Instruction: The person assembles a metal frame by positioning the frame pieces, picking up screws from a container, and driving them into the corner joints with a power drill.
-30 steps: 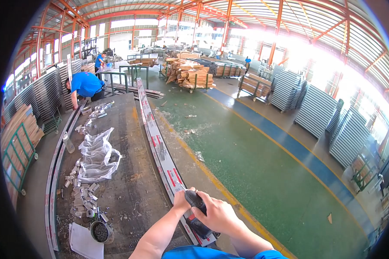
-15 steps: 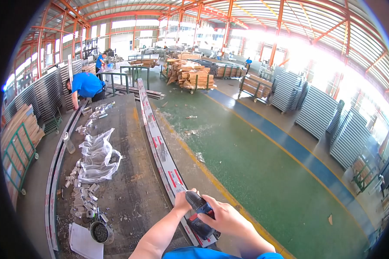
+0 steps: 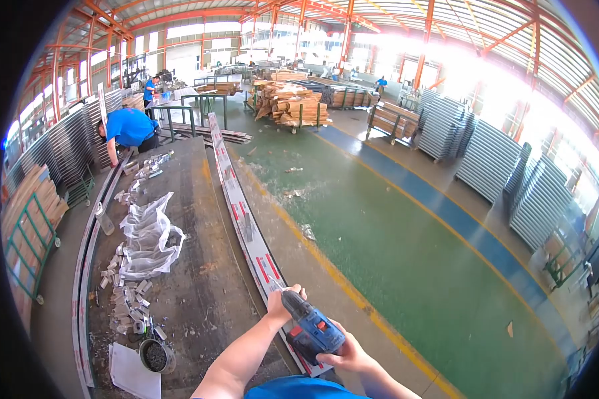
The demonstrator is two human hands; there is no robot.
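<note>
A blue and black power drill (image 3: 321,334) lies over the long white profile with red labels (image 3: 251,243), its tip pointing up and left. My right hand (image 3: 350,352) is wrapped round the drill's rear end. Beside the drill's front end, my left hand (image 3: 281,307) is closed over the profile; what its fingers pinch is too small to name. A thin metal bit shows just ahead of that hand. A small grey metal piece (image 3: 247,227) stands on the profile farther up.
The dark workbench (image 3: 209,292) holds white netting (image 3: 150,243), several small metal pieces (image 3: 130,307), a cup of screws (image 3: 156,356), paper (image 3: 134,376) and a clear bottle (image 3: 104,221). Long profiles (image 3: 81,299) line its left edge. A bent-over person in blue (image 3: 130,128) stands at the far left.
The drill has rolled onto its side, so its blue body now faces up. My right hand has shifted to its rear end. The view has tilted slightly.
</note>
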